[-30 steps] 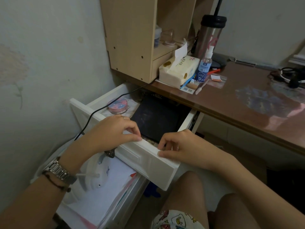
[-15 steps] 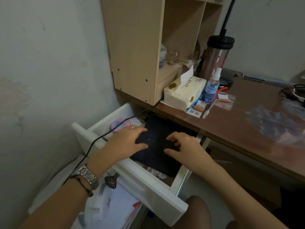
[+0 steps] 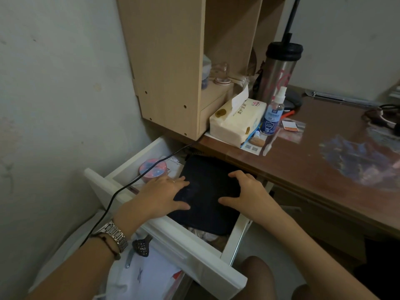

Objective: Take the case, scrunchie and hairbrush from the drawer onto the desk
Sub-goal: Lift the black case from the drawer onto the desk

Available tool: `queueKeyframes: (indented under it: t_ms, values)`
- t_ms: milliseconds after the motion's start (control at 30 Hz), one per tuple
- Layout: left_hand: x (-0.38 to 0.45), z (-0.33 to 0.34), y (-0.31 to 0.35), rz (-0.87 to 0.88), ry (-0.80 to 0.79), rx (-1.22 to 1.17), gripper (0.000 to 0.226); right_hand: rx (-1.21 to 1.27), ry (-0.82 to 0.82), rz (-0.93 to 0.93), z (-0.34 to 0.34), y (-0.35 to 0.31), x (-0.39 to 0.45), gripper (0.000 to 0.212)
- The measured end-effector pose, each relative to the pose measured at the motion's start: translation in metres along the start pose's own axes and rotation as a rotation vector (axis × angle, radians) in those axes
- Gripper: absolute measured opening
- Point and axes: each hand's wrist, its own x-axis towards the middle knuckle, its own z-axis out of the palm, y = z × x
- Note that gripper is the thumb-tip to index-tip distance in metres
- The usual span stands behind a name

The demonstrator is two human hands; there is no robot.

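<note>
The white drawer [image 3: 173,241] stands pulled out under the brown desk [image 3: 313,161]. A flat black case [image 3: 205,191] lies on top of its contents. My left hand [image 3: 160,195] rests on the case's left edge with fingers spread. My right hand [image 3: 246,191] rests on its right edge, fingers spread and curled over the side. Neither hand has the case lifted. Some pale fabric [image 3: 203,234] peeks out beneath the case at the front. I cannot make out a scrunchie or a hairbrush.
A round pink-and-blue tin [image 3: 151,168] sits in the drawer's left part, crossed by a black cable [image 3: 121,189]. On the desk stand a tissue pack [image 3: 236,122], spray bottle [image 3: 273,111], steel tumbler [image 3: 279,70] and wooden shelf unit [image 3: 173,61]. Papers [image 3: 142,276] lie below the drawer.
Both hands left the drawer's front edge and moved into the drawer, landing on the black case. The drawer now stands further out and the view has tilted up.
</note>
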Motion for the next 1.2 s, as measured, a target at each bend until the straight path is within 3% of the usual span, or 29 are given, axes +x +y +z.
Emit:
queueKeyframes:
  t_ms: [433, 700, 1200]
  values:
    - [0.0, 0.003, -0.005, -0.075, -0.078, -0.243, 0.074, 0.03, -0.121, 0.075, 0.002, -0.006, 0.006, 0.084]
    - [-0.002, -0.002, 0.0, -0.119, -0.055, -0.348, 0.07, 0.045, -0.11, 0.109, 0.009, -0.006, 0.01, 0.093]
    - [-0.015, -0.03, 0.009, -0.175, 0.043, -0.471, 0.07, 0.323, -0.112, 0.105, -0.015, 0.003, -0.006, 0.075]
